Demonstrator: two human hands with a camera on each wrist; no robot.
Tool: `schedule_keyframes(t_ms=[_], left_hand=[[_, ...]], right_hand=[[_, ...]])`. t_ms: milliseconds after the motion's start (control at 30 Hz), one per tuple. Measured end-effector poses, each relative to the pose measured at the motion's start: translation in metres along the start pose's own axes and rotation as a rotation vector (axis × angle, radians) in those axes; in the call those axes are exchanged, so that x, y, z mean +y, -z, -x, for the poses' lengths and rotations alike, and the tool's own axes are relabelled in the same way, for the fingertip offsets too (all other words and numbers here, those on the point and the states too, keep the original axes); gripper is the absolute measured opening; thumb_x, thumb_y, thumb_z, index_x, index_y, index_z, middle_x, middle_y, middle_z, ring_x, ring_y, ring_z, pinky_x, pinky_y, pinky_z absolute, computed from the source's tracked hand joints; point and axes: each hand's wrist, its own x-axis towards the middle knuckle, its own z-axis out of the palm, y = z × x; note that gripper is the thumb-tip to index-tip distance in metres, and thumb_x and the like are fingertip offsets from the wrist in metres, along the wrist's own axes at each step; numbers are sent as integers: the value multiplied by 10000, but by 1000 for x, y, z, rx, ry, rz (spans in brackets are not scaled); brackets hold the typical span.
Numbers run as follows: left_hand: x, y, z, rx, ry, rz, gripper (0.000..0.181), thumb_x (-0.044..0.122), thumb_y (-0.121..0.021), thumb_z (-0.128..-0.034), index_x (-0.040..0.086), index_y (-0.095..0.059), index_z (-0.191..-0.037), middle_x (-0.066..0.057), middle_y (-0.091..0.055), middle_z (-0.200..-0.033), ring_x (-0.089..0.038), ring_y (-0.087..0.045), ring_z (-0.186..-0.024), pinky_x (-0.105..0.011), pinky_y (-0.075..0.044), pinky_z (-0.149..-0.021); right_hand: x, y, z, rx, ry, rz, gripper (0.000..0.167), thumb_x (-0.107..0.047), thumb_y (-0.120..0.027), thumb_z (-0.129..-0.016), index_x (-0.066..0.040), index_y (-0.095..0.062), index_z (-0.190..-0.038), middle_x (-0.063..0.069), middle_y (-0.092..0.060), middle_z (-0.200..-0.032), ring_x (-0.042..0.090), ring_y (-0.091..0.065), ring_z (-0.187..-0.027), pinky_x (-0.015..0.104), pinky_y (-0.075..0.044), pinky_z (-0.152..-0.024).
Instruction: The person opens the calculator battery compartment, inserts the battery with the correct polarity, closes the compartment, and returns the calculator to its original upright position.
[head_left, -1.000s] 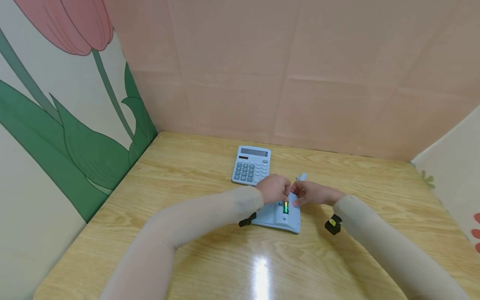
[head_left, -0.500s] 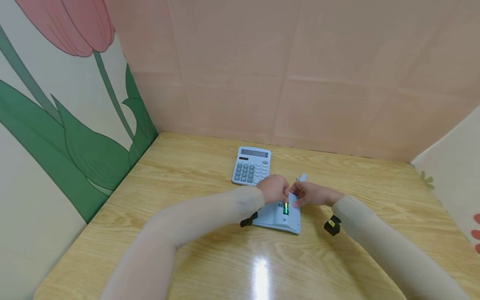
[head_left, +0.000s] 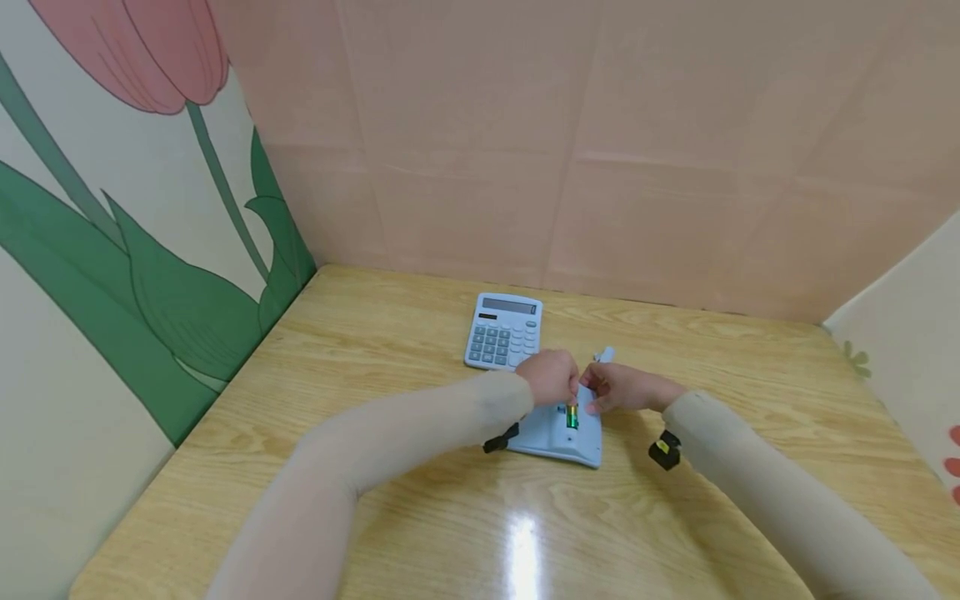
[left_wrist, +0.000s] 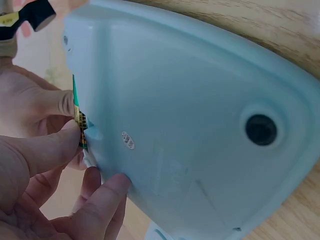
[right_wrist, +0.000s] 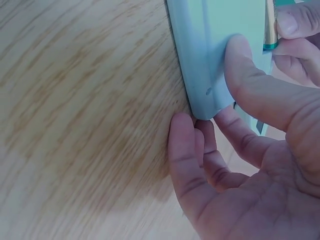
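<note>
A light-blue calculator (head_left: 551, 442) lies face down on the table, its battery compartment uncovered. In the compartment sits a green and gold battery (head_left: 572, 417), also visible edge-on in the left wrist view (left_wrist: 80, 117). My left hand (head_left: 547, 377) pinches the battery near its far end, while other fingers touch the calculator's back. On the right, my right hand (head_left: 630, 388) grips the calculator's far right corner, thumb (right_wrist: 240, 55) on the back and fingers around the edge. Part of the compartment is hidden by my left hand.
A second light-blue calculator (head_left: 502, 329) lies face up just behind, its display showing a digit. A small light-blue piece, apparently a battery cover (head_left: 604, 355), lies beyond my right hand. A peach-coloured wall (head_left: 600, 167) closes off the wooden table's back edge.
My left hand and forearm have shifted very slightly to the right at the battery. My right hand keeps its grip on the calculator in about the same place.
</note>
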Motion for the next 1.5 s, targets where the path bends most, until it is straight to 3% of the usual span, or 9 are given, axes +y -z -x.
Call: schedule_keyframes(t_ms=[267,533,1000,1167,1500], left_hand=[[-2,-6,-3,10,-22,-83,206,221,-726,-875,189,-575,-739,65,-575,-750,-89,-533,-728,-187,-410,-618],[-7,-6,-5,25,-42,-55,217,211,-748,-851,184,-571,-729,67,-587,-778,-100,-544,-758,-208,-413,-619],[-5,2,-9,-29,-15,9,224,184,-761,-827,155,-604,-670,74,-615,-719,-84,-549,-711,-199,-424,-630],[-10,2,-15,-68,19,50,211,203,-772,-823,155,-636,-668,80,-637,-718,-96,-534,-679,-208,-418,-613],[-9,5,-23,-119,55,44,190,223,-777,-824,162,-663,-685,67,-590,-645,-99,-513,-633,-216,-398,-573]], right_hand=[[1,-1,1,-1,-2,-28,433,-171,-723,-868,41,-488,-1164,131,-532,-1086,232,-465,-977,311,-436,-829],[-1,0,0,-2,-10,-5,431,-174,-725,-867,31,-488,-1163,132,-542,-1102,233,-479,-986,317,-449,-846],[-3,3,0,-18,-12,9,407,-156,-705,-884,35,-475,-1160,139,-520,-1065,239,-459,-968,311,-420,-814],[-4,1,0,-22,-11,21,440,-195,-717,-871,30,-483,-1167,146,-534,-1118,252,-470,-1002,338,-433,-856],[-4,1,0,-14,-26,35,454,-213,-714,-873,23,-483,-1184,157,-540,-1152,266,-486,-1038,407,-453,-914]])
